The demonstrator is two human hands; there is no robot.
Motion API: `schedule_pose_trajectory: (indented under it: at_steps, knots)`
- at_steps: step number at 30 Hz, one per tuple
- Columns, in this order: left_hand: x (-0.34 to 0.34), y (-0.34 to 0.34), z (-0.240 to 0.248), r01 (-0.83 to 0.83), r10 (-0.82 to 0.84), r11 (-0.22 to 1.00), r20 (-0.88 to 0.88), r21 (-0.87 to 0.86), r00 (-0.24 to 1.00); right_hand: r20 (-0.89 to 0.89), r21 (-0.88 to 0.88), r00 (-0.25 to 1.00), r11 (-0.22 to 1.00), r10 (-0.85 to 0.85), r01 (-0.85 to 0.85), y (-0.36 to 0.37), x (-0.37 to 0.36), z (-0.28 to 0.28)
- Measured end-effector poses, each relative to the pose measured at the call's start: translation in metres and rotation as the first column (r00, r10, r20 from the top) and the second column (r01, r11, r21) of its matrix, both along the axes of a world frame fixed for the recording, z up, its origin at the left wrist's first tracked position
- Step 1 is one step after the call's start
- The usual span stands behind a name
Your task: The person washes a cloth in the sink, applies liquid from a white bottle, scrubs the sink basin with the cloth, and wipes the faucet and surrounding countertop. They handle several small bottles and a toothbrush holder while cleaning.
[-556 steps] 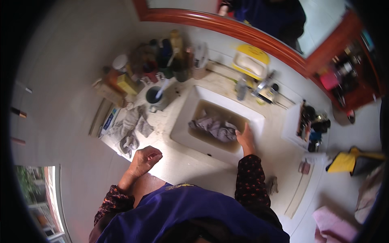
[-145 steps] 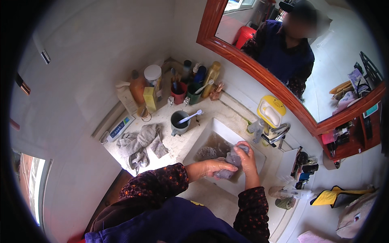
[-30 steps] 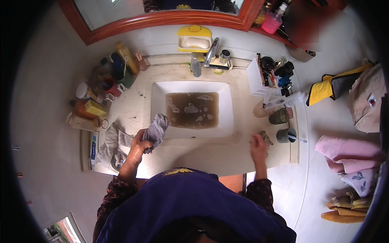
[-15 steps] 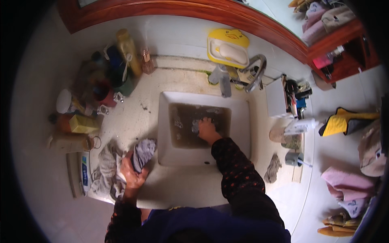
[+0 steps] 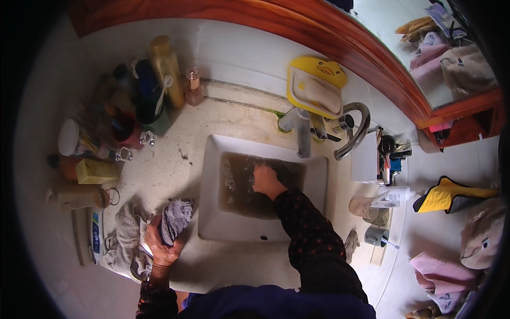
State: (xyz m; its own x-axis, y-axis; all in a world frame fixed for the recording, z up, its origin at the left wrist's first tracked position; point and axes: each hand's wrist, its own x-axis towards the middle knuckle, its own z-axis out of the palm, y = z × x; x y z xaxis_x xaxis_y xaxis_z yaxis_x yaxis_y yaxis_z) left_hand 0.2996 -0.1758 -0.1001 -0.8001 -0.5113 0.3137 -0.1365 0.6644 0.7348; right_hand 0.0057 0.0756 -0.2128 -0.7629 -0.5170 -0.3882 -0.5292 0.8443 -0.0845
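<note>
My left hand [image 5: 163, 245] grips a bunched grey cloth [image 5: 177, 215] on the counter left of the sink. Beside it and partly under that hand lies a heap of beige-grey cloths [image 5: 125, 234]. My right hand [image 5: 268, 179] reaches into the white sink [image 5: 208, 212], its fingers dipped in murky brown water [image 5: 241, 199]. The water hides the fingertips and whatever may be in them. A little froth floats near this hand. The curved metal faucet [image 5: 364, 125] stands behind the sink at the right.
Several bottles and cups, including a gold bottle [image 5: 167, 74] and a dark green cup [image 5: 152, 116], crowd the back left. A yellow soap dish [image 5: 319, 85] hangs above the faucet. A grey cup [image 5: 376, 236] and a crumpled rag [image 5: 351, 245] are at the right.
The whole view has shifted, so the sink and counter sit lower in it. My right hand has moved slightly within the water. My left hand still holds the grey cloth.
</note>
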Motion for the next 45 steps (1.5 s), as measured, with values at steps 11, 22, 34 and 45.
schedule_pose_trajectory:
  at_steps: [11,22,34,45]
  knots:
    - [0.002,0.000,0.001,-0.005,0.010,0.997,0.066,-0.072,0.998,0.130,-0.114,0.991,0.992,-0.041,0.056,0.012,-0.020,-0.015]
    - [0.003,-0.003,0.001,0.025,-0.030,0.998,0.081,0.057,0.996,-0.028,-0.298,0.997,0.952,-0.075,0.063,0.029,0.004,-0.031]
    - [-0.001,-0.001,0.002,-0.011,0.011,1.000,0.044,-0.014,0.999,-0.122,-0.256,0.980,0.949,0.159,-0.186,0.019,0.041,-0.020]
    - [-0.002,-0.001,0.002,0.004,-0.003,1.000,0.017,-0.007,1.000,-0.195,-0.179,0.954,0.949,0.226,-0.261,0.022,0.029,-0.021]
